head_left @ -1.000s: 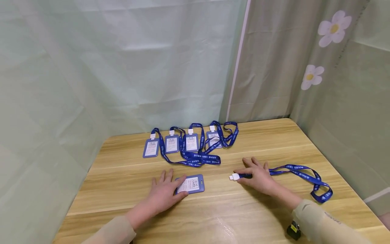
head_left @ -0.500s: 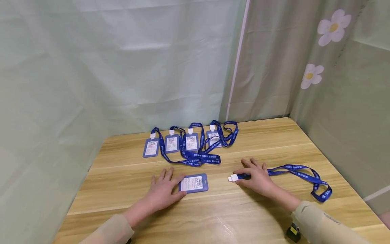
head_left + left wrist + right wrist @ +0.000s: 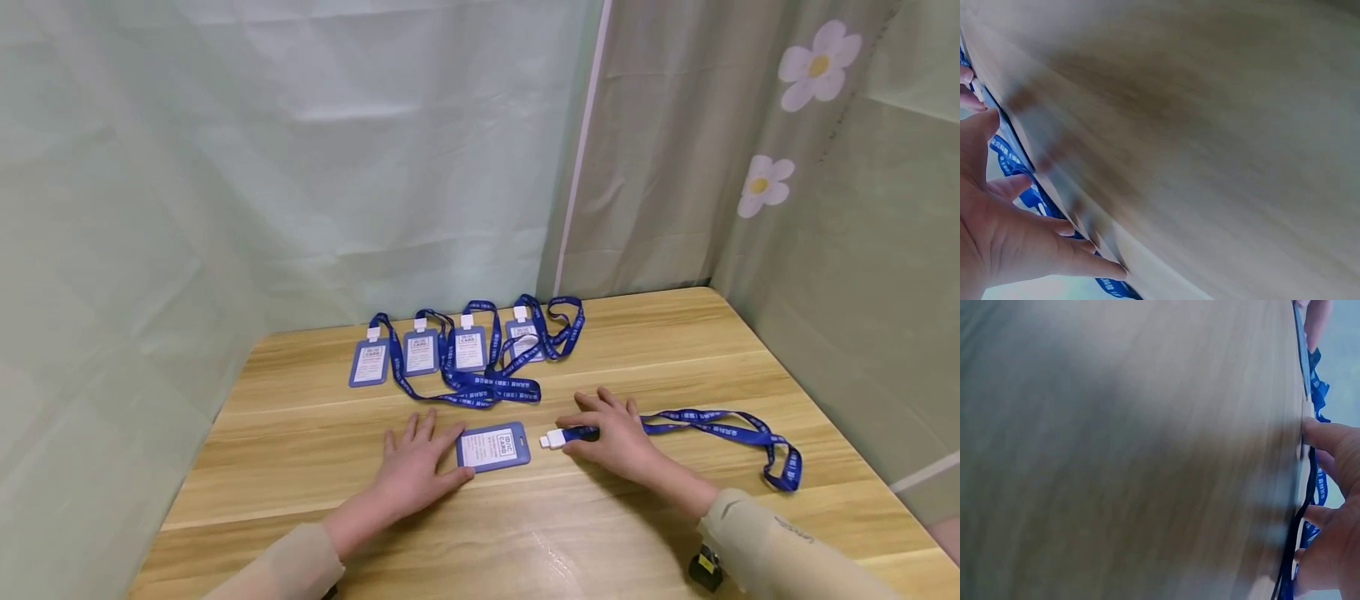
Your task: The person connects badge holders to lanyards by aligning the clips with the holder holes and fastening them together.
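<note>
A blue ID badge holder [image 3: 492, 447] with a white printed insert lies flat, its slot facing right. My left hand [image 3: 415, 462] has its fingers spread on the table, and its thumb and index finger pinch the holder's left end at the corners. My right hand [image 3: 615, 437] pinches a blue lanyard [image 3: 701, 423] just behind its white clip [image 3: 553, 438]. The clip points left at the slot, with a small gap between. Both wrist views look low along the tabletop; the left hand [image 3: 1019, 231] and right hand [image 3: 1335, 506] show there at the edges.
Several finished-looking badges with lanyards lie in a row at the back, among them the leftmost badge [image 3: 370, 362] and one badge [image 3: 422, 353] beside it. Their blue straps [image 3: 498, 390] overlap in front. A pale curtain [image 3: 405, 167] hangs behind the wooden table [image 3: 315, 417].
The badge holder has slid right, and my left hand has shifted slightly right with it. My right hand has moved left with the lanyard, narrowing the gap between clip and holder.
</note>
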`<state>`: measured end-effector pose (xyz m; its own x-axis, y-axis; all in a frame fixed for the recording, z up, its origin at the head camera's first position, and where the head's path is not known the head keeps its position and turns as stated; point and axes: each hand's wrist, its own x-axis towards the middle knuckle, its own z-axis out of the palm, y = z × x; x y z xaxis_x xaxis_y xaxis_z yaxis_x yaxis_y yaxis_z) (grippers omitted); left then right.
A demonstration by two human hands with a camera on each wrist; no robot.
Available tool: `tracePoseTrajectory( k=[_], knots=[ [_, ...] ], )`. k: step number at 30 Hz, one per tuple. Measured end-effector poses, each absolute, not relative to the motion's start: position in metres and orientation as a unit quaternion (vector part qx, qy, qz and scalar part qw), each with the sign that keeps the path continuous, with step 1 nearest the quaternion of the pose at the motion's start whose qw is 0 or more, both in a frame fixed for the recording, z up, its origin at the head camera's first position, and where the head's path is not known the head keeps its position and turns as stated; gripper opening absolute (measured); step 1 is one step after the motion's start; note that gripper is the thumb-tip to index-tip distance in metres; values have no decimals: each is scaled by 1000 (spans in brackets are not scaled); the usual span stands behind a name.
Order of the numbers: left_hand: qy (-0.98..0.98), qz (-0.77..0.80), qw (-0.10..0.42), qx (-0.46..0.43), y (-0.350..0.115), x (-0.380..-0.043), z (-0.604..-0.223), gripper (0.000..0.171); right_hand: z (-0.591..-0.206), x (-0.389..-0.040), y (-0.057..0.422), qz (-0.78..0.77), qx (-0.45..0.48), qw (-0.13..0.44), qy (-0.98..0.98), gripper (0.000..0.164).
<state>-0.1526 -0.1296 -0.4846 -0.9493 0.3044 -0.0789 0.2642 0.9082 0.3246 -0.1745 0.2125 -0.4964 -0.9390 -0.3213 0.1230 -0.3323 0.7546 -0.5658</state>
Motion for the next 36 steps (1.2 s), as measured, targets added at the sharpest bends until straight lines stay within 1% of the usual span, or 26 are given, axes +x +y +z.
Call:
tracePoseTrajectory(
  k=[4,26,36],
  knots=[
    [974,160,69,146,-132,-152,-484,71,-498,-175,212,304,179,10,-936,36],
    [975,156,75,139,-127,-151,-484,69,-498,-178,199,308,175,-8,-935,32],
    [975,153,74,141,-126,-151,-483,69,-498,-177,197,308,178,2,-934,31]
  ],
)
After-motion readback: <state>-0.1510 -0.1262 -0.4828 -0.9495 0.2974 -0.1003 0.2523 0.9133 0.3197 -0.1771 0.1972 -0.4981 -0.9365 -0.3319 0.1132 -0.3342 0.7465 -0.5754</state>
